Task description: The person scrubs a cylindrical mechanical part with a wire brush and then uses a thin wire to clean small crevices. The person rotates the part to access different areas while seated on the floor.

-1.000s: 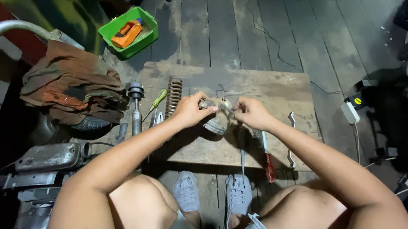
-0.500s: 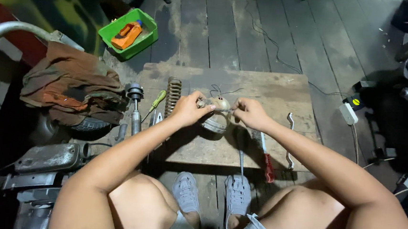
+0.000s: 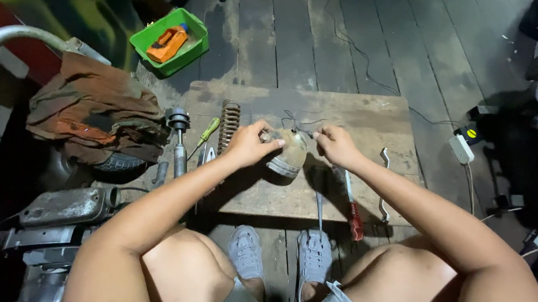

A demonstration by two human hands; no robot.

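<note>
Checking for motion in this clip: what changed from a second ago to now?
Little. The left hand and right hand stay on the domed metal housing and its wires, shifting only slightly; each grip holds. The coil spring, green-handled screwdriver, red-handled tool and green bin stayed put.

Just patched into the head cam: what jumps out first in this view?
Dead centre, the left hand and right hand hold a dull, rounded metal shell with thin wires at its top, above a worn wooden board. The bright green bin holding an orange tool sits at the upper left. A rusty coil spring lies upright on the board just left of the hands.
</note>
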